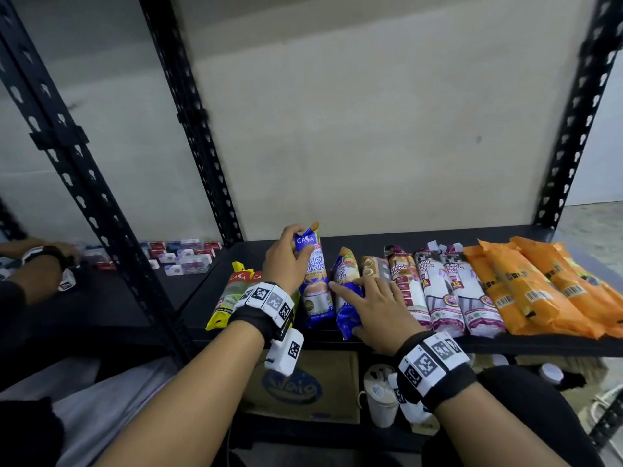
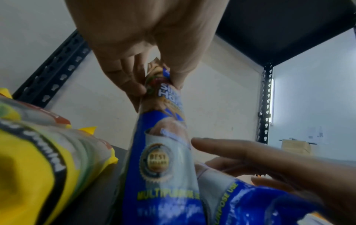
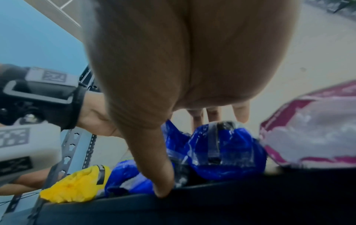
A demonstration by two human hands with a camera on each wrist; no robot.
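A row of rolled bag packs lies on a black shelf. My left hand grips the top end of a blue pack, its far end raised off the shelf; in the left wrist view my fingers pinch the blue pack near its top. My right hand rests flat with straight fingers on a second blue pack beside it. From the right wrist the thumb points down at the shelf's front edge, in front of that blue pack.
Yellow-and-red packs lie left of the blue ones. White-and-purple drawstring packs and orange packs fill the shelf's right. Black slotted uprights frame the bay. Small boxes and another person's hand sit at left. A cardboard box lies below.
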